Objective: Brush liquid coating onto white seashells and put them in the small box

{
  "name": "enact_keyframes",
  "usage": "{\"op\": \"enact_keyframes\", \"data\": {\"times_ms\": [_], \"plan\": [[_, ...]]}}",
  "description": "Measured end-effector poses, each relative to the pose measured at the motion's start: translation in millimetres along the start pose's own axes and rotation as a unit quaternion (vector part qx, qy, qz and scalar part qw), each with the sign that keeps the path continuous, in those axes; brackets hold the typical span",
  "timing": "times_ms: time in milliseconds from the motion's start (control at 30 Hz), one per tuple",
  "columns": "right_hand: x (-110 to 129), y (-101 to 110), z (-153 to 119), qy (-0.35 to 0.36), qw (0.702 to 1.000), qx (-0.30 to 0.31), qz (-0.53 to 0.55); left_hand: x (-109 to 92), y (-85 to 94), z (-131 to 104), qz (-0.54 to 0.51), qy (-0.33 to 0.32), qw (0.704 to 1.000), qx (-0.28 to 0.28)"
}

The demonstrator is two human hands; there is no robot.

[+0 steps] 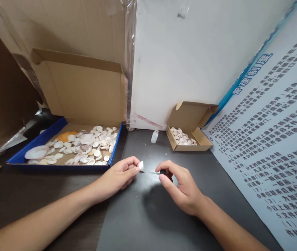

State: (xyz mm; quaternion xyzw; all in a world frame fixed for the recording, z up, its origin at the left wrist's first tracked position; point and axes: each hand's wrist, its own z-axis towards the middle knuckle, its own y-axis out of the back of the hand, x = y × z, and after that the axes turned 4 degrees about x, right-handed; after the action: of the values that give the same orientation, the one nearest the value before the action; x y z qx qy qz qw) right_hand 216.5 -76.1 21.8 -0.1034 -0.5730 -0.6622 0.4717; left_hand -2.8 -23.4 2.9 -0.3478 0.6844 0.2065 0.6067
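A small white seashell (141, 165) is pinched between the thumb and fingers of my left hand (120, 175). My right hand (183, 186) grips a black cap (163, 172) from which a thin stem with a dark tip points left. That tip lies just below the shell; whether it touches cannot be made out. Behind both hands, a small translucent bottle (154, 137) stands upright on the dark table without a cap.
At the left, a blue-sided box (120, 139) with a raised cardboard lid holds many shells. A smaller cardboard box (204, 141) at the back right also has shells. A white panel (179, 69) rises behind the table, and a printed poster (276, 115) borders the right.
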Motion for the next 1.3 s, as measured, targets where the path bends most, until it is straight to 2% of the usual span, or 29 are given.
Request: {"op": "enact_keyframes", "data": {"times_ms": [233, 433, 533, 767, 967, 1133, 1300], "plan": [[-2.8, -3.7, 2.8, -0.015, 0.999, -0.008, -0.029, -3.9, -0.8, -2.5, -0.036, 0.015, 0.999, -0.002], [-4.7, -2.2, 0.9, -0.003, 1.0, -0.017, -0.014, -5.4, 4.0, -5.0, -0.188, 0.041, 0.981, -0.002], [-5.2, -1.9, 0.2, 0.006, 1.0, -0.015, -0.009, -6.8, 4.3, -5.7, -0.223, 0.04, 0.974, -0.006], [-3.8, -2.6, 1.1, 0.013, 1.0, -0.013, -0.009, -3.3, 2.9, -2.4, -0.229, 0.022, 0.973, -0.008], [-1.8, -1.7, -0.9, 0.037, 0.999, -0.03, -0.002, -1.5, 2.1, -3.1, -0.219, 0.022, 0.975, -0.034], [-1.7, -1.4, -0.4, 0.04, 0.998, -0.049, -0.002, -4.8, -3.4, -5.3, -0.225, 0.029, 0.974, -0.01], [-1.5, -1.9, 1.1, 0.013, 0.999, -0.043, 0.02, -6.3, -5.4, -4.9, -0.179, 0.033, 0.983, -0.007]]}}
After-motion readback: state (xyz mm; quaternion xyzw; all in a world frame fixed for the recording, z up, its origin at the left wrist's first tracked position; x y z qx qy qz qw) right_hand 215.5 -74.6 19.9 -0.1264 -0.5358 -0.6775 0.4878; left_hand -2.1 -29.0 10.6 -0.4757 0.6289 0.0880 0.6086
